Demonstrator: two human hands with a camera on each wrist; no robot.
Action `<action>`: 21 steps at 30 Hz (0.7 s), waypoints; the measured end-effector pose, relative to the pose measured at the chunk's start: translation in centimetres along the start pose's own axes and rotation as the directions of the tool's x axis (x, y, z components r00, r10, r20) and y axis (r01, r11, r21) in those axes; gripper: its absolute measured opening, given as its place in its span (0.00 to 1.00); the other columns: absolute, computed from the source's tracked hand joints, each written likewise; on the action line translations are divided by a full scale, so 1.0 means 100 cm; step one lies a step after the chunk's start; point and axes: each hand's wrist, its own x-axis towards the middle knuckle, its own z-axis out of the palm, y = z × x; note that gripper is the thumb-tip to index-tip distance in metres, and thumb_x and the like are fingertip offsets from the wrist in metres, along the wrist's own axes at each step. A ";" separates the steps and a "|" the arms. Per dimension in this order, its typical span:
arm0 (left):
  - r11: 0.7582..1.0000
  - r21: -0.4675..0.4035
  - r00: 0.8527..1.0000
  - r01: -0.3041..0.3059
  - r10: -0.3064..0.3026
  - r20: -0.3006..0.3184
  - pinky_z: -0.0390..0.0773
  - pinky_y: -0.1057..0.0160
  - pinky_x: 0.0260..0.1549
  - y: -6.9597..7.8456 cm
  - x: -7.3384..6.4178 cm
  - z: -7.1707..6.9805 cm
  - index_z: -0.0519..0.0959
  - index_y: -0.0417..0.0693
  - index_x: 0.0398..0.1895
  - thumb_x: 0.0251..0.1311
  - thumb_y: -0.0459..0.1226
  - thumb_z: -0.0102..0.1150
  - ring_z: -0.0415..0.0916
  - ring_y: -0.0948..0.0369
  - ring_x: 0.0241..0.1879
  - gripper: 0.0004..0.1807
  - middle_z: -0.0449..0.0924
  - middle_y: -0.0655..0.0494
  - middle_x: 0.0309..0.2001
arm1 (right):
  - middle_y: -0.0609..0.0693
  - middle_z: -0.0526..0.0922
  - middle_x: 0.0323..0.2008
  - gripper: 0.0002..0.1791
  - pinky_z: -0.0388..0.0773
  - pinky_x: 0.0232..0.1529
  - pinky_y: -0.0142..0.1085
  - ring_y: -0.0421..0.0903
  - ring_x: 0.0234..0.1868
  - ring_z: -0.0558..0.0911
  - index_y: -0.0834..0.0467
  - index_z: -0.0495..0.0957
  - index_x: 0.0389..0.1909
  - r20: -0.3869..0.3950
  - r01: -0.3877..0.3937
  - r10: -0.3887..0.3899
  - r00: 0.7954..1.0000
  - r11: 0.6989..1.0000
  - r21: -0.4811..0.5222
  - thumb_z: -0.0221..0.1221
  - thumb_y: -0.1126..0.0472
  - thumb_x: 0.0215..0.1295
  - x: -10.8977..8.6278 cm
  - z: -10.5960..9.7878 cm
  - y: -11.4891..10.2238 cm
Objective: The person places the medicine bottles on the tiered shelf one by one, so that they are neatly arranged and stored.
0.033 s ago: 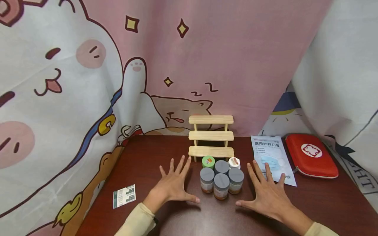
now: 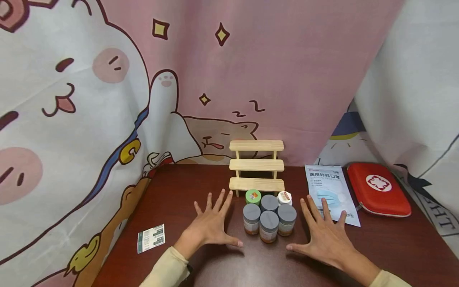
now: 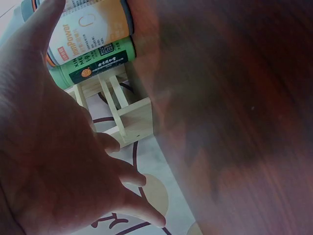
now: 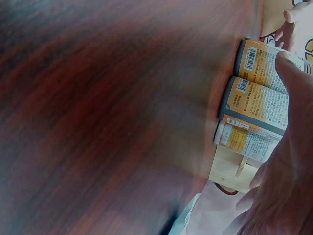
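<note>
My left hand (image 2: 208, 227) is spread with straight fingers to the left of a cluster of containers, apart from them. On the other side of the cluster, my right hand (image 2: 324, 237) has its fingers spread too, with its fingertips over the lower part of a mask packet (image 2: 331, 191). Between the hands stand several grey-lidded jars (image 2: 269, 223) with orange and white labels. Behind them are a green-lidded container (image 2: 253, 196) and a white-capped bottle (image 2: 285, 197). The left wrist view shows the green container (image 3: 98, 63) beside a jar (image 3: 93, 29). Neither hand holds anything.
A three-tier wooden rack (image 2: 256, 164) stands just behind the containers. To the far right lies a red zip case (image 2: 378, 189) with a white emblem. A small printed packet (image 2: 151, 238) is on the brown table (image 2: 258, 271) at left. Printed cloth (image 2: 305, 79) hangs behind.
</note>
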 end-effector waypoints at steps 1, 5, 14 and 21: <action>1.000 -0.002 1.000 -0.002 0.002 0.000 0.44 0.11 0.65 0.000 0.000 0.000 0.26 0.69 0.86 0.29 0.86 0.65 0.36 0.28 0.83 0.86 0.28 0.54 0.89 | 0.60 0.51 0.85 0.85 0.35 0.62 0.91 0.79 0.81 0.51 0.52 0.42 0.87 -0.001 0.000 0.000 1.000 1.000 0.000 0.58 0.05 0.33 0.000 0.000 0.000; 1.000 -0.001 1.000 -0.011 0.011 -0.008 0.44 0.11 0.65 0.001 0.001 0.001 0.26 0.68 0.86 0.29 0.86 0.65 0.36 0.28 0.83 0.86 0.29 0.53 0.89 | 0.61 0.53 0.85 0.85 0.36 0.62 0.91 0.78 0.80 0.52 0.53 0.43 0.87 -0.006 0.002 -0.002 1.000 1.000 -0.006 0.58 0.05 0.33 -0.001 -0.002 0.001; 0.998 -0.023 0.998 -0.054 0.053 -0.027 0.41 0.12 0.67 -0.001 0.003 -0.008 0.26 0.65 0.86 0.23 0.77 0.80 0.35 0.33 0.85 0.92 0.25 0.54 0.88 | 0.58 0.57 0.84 0.80 0.45 0.64 0.87 0.70 0.83 0.54 0.51 0.44 0.87 -0.047 0.034 -0.031 0.998 0.997 0.073 0.65 0.12 0.40 -0.002 -0.010 0.003; 0.987 -0.109 0.991 -0.122 0.114 -0.074 0.41 0.17 0.73 -0.009 0.010 -0.023 0.21 0.70 0.84 0.30 0.66 0.87 0.32 0.39 0.86 0.91 0.23 0.60 0.88 | 0.55 0.64 0.81 0.70 0.57 0.68 0.77 0.63 0.82 0.59 0.45 0.53 0.85 -0.182 0.164 -0.123 0.976 0.959 0.231 0.77 0.26 0.43 0.003 -0.018 0.004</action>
